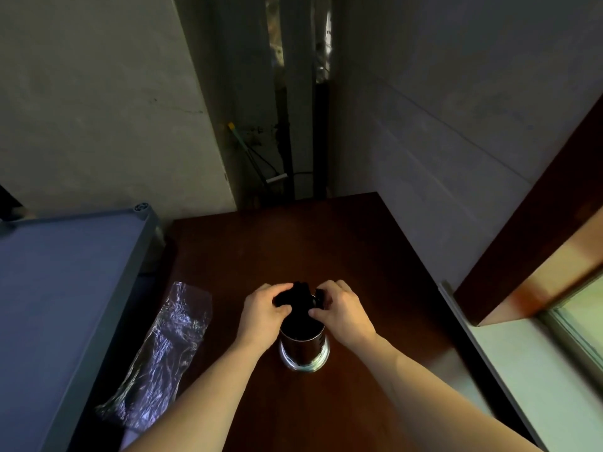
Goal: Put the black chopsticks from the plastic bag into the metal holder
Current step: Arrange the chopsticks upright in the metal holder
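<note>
Both hands' grip – left hand (264, 313), right hand (342, 313) – pinching black chopsticks (298, 296) standing in metal holder (304, 349), crumpled plastic bag (163, 350) on surface (326, 243) leftward

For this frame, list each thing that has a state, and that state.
Black chopsticks: bunched, tops gripped by both hands, lower ends inside the holder.
Cylindrical metal holder: upright on the dark wooden table.
Clear plastic bag: lying crumpled at the table's left edge, untouched.
Left hand: closed on chopsticks.
Right hand: closed on chopsticks.
</note>
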Demonstrator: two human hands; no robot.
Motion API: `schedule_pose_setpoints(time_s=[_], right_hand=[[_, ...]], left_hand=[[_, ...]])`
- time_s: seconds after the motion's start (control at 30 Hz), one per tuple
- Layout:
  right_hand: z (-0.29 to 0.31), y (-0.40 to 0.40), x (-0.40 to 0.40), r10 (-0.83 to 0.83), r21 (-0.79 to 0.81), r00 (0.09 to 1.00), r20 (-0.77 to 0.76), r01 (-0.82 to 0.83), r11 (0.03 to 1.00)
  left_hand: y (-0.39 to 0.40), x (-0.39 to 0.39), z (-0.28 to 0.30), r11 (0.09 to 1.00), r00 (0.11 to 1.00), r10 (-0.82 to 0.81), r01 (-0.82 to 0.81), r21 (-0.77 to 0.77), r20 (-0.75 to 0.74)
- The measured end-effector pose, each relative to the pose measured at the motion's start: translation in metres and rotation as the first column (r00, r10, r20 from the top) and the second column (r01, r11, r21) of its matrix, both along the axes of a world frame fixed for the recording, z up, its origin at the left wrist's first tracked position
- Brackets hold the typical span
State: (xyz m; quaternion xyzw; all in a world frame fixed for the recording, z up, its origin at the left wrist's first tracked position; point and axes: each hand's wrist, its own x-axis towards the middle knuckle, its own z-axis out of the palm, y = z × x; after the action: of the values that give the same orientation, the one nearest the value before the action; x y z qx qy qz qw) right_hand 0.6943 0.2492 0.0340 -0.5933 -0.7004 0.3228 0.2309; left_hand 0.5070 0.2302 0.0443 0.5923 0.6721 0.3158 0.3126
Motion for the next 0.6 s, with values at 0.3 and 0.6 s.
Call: schedule_pose_setpoints(time_s=[0.3, 0.6], right_hand=[[0.032, -0.014, 0.021, -0.012, 0.121, 0.992, -0.126, 0.027, 0.992], [0.045, -0.023, 0.019, 0.015, 0.147, 0.992, -0.124, 0.003, 0.989]], left_hand=[[-0.006, 0.007, 0.006, 0.996, 0.995, 0.017, -0.008, 0.089, -0.099], [-0.017, 0.008, 0.013, 0.981, 0.988, 0.007, 0.023, 0.194, -0.152]])
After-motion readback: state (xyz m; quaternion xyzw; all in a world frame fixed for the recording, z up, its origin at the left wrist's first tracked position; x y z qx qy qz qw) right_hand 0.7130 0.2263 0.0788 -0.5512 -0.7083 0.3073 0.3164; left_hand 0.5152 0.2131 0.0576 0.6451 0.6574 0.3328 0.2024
